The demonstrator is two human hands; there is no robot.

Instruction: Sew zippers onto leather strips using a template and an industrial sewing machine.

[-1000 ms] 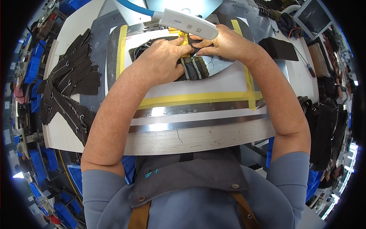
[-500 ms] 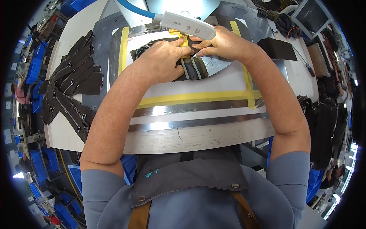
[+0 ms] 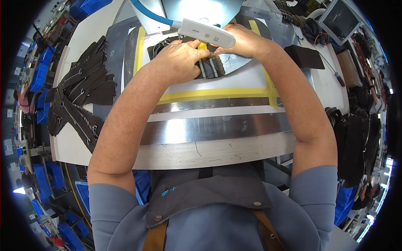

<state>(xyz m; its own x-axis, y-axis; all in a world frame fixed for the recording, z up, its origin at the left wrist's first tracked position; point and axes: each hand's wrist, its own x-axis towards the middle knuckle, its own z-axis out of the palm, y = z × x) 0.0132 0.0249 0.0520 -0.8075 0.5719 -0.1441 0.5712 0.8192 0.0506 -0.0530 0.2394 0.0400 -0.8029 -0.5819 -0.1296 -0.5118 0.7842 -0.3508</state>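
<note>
My left hand (image 3: 178, 60) lies over a dark fabric piece (image 3: 211, 69) with lighter stripes, its fingers stretched out and pressing on the cloth. Just right of it, my right hand (image 3: 242, 39) reaches to the same work, its fingers partly hidden by a white oblong device (image 3: 207, 33) on a blue arm. Between the hands shows a small yellow part (image 3: 202, 45). Under the fabric is a white sheet (image 3: 201, 87) bordered with yellow tape (image 3: 213, 95). A dark zip (image 3: 158, 48) curves out at the fabric's left end.
Dark strips with zips and metal pulls (image 3: 79, 90) are piled at the left. On the right are a dark fabric stack (image 3: 304, 57), a screwdriver (image 3: 339, 78) and a screen (image 3: 341, 20). More dark pieces (image 3: 354, 144) hang at the right edge. A metal strip (image 3: 217, 129) runs along the table front.
The taped white sheet and fabric have slid away from me, baring more of the metal strip. Both hands have moved forward with them, and my right fingers are now more hidden behind the white device.
</note>
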